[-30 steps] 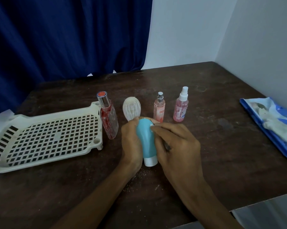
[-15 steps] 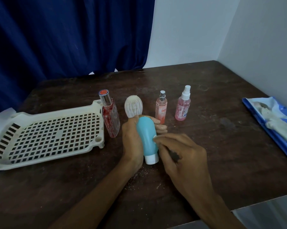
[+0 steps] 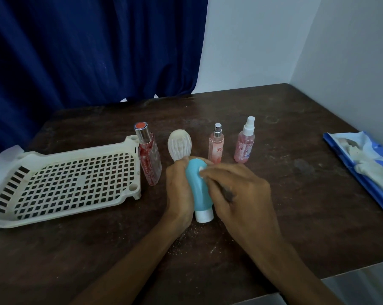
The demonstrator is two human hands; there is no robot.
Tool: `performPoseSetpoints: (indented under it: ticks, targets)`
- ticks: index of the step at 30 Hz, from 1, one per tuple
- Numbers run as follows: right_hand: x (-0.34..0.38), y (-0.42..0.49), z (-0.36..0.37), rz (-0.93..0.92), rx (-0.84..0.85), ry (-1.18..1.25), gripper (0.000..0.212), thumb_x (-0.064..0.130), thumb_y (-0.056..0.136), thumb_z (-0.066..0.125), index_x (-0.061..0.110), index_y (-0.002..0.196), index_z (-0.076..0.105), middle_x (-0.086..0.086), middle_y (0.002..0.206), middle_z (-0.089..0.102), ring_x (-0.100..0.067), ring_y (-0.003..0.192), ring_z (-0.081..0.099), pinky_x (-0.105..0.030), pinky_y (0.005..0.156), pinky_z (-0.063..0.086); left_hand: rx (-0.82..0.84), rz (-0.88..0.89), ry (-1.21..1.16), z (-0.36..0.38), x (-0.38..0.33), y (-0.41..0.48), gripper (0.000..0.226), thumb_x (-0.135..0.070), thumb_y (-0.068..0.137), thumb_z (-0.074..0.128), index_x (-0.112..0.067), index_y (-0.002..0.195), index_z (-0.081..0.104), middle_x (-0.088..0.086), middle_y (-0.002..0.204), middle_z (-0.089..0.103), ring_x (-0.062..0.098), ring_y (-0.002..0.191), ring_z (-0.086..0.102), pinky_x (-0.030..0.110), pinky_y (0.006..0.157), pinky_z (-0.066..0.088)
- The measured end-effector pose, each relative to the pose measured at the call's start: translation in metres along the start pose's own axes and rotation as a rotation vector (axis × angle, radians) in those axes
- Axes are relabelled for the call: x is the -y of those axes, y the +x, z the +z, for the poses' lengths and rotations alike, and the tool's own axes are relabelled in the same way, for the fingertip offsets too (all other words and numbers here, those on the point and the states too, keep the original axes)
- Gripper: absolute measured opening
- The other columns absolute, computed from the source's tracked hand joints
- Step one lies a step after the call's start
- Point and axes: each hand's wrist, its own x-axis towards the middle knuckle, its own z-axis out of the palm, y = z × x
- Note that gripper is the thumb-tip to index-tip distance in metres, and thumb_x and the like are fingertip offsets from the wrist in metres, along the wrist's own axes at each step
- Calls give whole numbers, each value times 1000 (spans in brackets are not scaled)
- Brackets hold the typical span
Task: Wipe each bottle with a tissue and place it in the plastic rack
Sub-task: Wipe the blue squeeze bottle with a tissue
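Head view: left hand (image 3: pixel 179 190) wraps its fingers round the light-blue plastic bottle (image 3: pixel 200 192), white cap down on the dark tabletop (image 3: pixel 296 205), steadying it so the right hand (image 3: pixel 241 194), pinching a scrap of white tissue (image 3: pixel 201 169), can rub its top.

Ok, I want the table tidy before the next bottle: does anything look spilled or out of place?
Yes. White specks are scattered on the dark table beside the white cap of the blue bottle, by the left hand gripping it. They look like powder or tissue crumbs; which, I cannot tell.
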Motion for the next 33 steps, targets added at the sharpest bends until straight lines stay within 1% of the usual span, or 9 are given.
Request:
performPoseSetpoints:
  ticks: [5,8,11,14,20,24,26,29,33]
  targets:
    - [0,-28,-4,39,-22,23,19,5,83,70,12,98,79,4,103,72,-10,93,66,-14,88,49,68,-19,-32,3,0,-1,54,-37,89,34,6,80,67,26,73,67,30,66,65,35,70,53]
    - [1,-24,-3,52,-49,14,19,4,81,70,11,97,79,3,102,73,-11,92,66,-13,88,48,34,6,12,3,-1,-1,59,-42,86,38,10,85,66,30,79,66,34,73,63,45,76,52]
    - [2,-9,-1,42,-74,-21,16,5,83,69,9,95,78,1,100,73,-13,90,67,-15,87,49,25,37,65,3,-2,-2,52,-42,86,38,-3,80,72,20,82,69,32,80,62,46,81,50]
    - [7,8,2,39,-69,-71,16,9,86,65,10,96,78,1,96,73,-13,87,67,-16,83,48,-17,36,65,4,-4,-4,39,-44,82,44,-22,69,73,9,75,67,22,75,61,36,70,50]
    - [17,24,4,3,-14,46,15,-3,86,64,7,93,74,-2,92,68,-18,87,62,-34,78,51,-40,42,44,1,-4,-9,32,-50,75,52,-29,52,62,-5,60,54,9,61,49,27,59,41]
    - [14,19,5,-40,21,86,19,-4,86,66,6,99,74,-1,98,69,-16,94,63,-31,84,49,-15,37,42,3,-4,-10,35,-44,80,50,-29,53,66,-8,59,59,5,61,55,26,61,45]
    - [10,11,4,-50,9,52,18,0,86,65,7,99,76,0,98,70,-14,91,63,-26,83,49,28,57,65,2,-3,-7,44,-38,87,39,-29,60,73,-5,66,67,9,69,62,28,69,51]
    - [1,-6,-1,-5,-16,-10,17,6,84,67,12,97,77,3,99,72,-11,91,66,-18,83,49,112,61,48,0,-4,-3,49,-45,87,37,-14,79,75,13,82,70,27,82,63,42,82,50]
    - [-4,-21,-14,163,-170,138,15,8,87,68,13,97,78,7,100,73,-4,97,68,-11,86,47,189,6,-57,5,-7,-5,48,-34,88,35,4,93,64,12,73,64,22,67,61,31,66,53]
